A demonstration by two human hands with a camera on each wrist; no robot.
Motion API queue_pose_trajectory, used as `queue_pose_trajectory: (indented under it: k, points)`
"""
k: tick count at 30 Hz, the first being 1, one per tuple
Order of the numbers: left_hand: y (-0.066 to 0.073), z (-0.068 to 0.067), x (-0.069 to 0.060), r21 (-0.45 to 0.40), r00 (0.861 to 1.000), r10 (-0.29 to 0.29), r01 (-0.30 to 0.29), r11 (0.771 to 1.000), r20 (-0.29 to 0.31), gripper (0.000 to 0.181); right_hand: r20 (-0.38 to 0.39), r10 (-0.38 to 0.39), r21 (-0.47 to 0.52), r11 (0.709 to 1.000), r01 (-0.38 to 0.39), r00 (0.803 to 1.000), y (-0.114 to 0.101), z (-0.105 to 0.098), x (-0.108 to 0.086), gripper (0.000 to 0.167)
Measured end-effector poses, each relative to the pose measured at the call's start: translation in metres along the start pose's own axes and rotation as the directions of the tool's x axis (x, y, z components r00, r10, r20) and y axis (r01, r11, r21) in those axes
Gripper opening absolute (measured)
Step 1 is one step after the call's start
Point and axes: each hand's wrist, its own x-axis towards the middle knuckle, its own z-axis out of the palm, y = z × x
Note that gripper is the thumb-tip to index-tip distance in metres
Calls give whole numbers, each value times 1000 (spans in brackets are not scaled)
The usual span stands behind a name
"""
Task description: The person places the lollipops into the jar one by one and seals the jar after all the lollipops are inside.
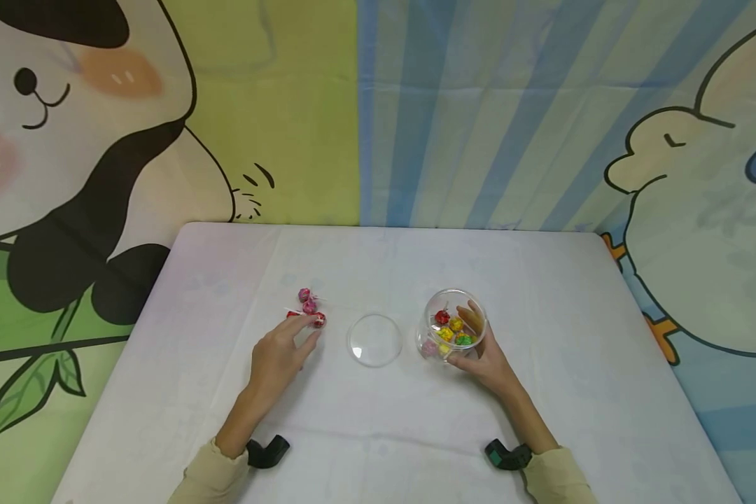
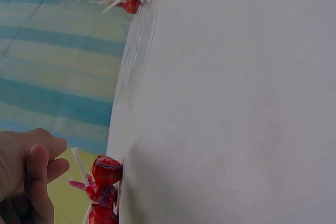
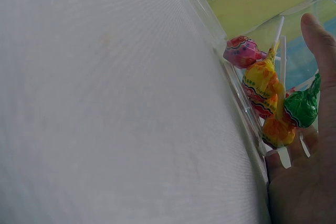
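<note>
My left hand (image 1: 276, 357) hovers with loosely bent fingers beside a red-wrapped lollipop (image 1: 318, 320). In the left wrist view its fingertips stand apart from the white stick (image 2: 78, 160), holding nothing. Two pink lollipops (image 1: 309, 306) lie just beyond, and another bit of red wrapper (image 1: 292, 314) shows partly behind the fingers. My right hand (image 1: 495, 364) grips a clear round jar (image 1: 428, 309) from its right side, thumb in front and fingers around the back. Inside the jar are several lollipops in red, yellow, pink and green (image 3: 303, 107) wrappers.
A clear round lid (image 1: 374, 341) lies flat between the two hands. The white-covered table (image 1: 378, 266) ends at a cartoon-printed backdrop (image 1: 309, 140). Each wrist wears a black device (image 1: 267, 452).
</note>
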Motion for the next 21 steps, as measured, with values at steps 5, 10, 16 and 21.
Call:
queue_pose_trajectory:
  k: [5,10,16,21]
  points:
    - [-12,5,15,23,1000,-18,17,1000,22,33,5,-6,-3,1000,6,1000,1,-1,1,102]
    - [-13,9,20,28,999,-25,23,999,48,29,1,10,10,1000,-10,1000,-2,0,0,103]
    - [-12,13,23,34,999,-25,23,999,41,24,6,15,16,1000,-16,1000,-23,2,-3,101]
    - [-11,12,24,41,1000,-18,17,999,24,22,10,25,-2,1000,-25,1000,-31,2,-4,100]
